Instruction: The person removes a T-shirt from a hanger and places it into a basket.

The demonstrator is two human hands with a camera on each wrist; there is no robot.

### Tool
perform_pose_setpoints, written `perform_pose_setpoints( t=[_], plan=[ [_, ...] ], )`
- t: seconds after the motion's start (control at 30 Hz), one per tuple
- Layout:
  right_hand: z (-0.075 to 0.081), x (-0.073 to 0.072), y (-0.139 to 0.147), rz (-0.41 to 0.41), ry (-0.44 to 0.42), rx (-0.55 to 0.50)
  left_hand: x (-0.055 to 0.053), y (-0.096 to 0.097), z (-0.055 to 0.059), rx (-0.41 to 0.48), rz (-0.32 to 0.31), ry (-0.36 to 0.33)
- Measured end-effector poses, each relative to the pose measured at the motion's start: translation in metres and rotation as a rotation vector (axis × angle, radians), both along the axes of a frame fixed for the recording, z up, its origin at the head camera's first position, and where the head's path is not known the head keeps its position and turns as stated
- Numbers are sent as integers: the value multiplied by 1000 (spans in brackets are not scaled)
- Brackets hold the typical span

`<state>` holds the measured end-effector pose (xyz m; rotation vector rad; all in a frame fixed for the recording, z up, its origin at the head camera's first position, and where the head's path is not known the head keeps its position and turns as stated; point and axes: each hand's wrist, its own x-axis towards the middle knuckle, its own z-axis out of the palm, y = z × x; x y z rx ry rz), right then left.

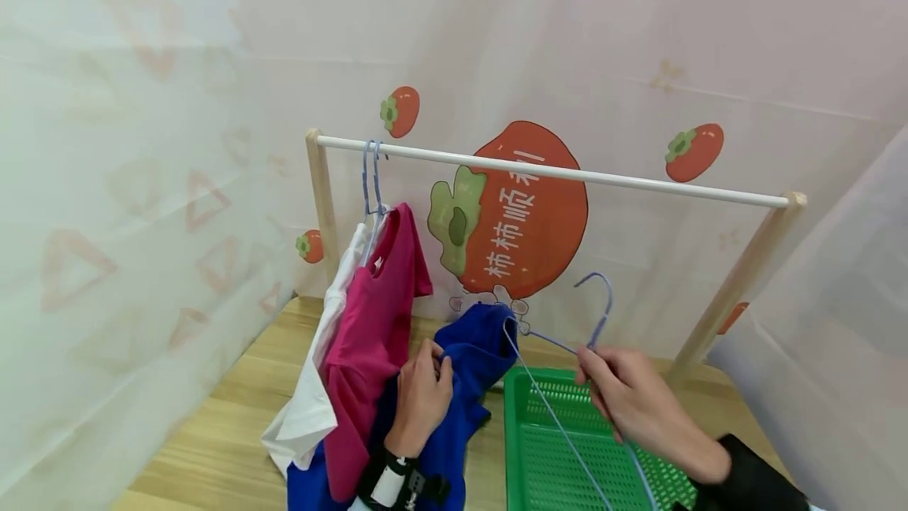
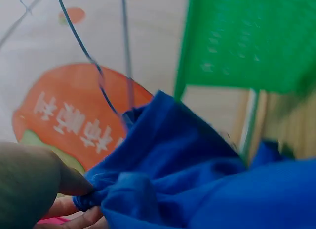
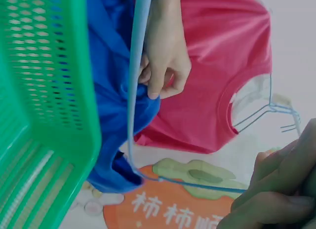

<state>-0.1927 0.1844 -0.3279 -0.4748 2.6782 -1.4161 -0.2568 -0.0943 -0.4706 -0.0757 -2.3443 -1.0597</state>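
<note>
My left hand pinches the edge of a blue shirt between thumb and fingers; the cloth hangs bunched over the wooden table. My right hand grips a light-blue hanger just below its hook, which points up. One end of this hanger meets the blue shirt's upper edge; in the left wrist view the hanger's tip goes behind the cloth there. Beside my left hand, a pink T-shirt and a white garment hang on blue hangers. The blue shirt's lower part is partly behind my left forearm.
A white rail on wooden posts runs across the back, with the two hung garments at its left end. Below my right hand, a green basket stands on the wooden table. A printed curtain surrounds the table.
</note>
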Motion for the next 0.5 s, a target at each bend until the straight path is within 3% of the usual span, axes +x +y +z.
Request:
perform_pose_setpoints(
  t=[0.13,0.17,0.27,0.37,0.5],
  plan=[
    [20,15,20,-62,137,53,-4,-12,-14,-47,-17,16],
    [28,14,24,-78,200,67,-6,-16,-23,-73,-31,40],
    [58,1,39,-116,345,146,-5,-21,-33,-120,-69,8],
    [87,-24,53,-140,413,262,-6,-23,-38,-110,-102,-124],
    [105,-61,66,-116,345,380,-3,-27,-36,-105,-87,-385]
  ],
)
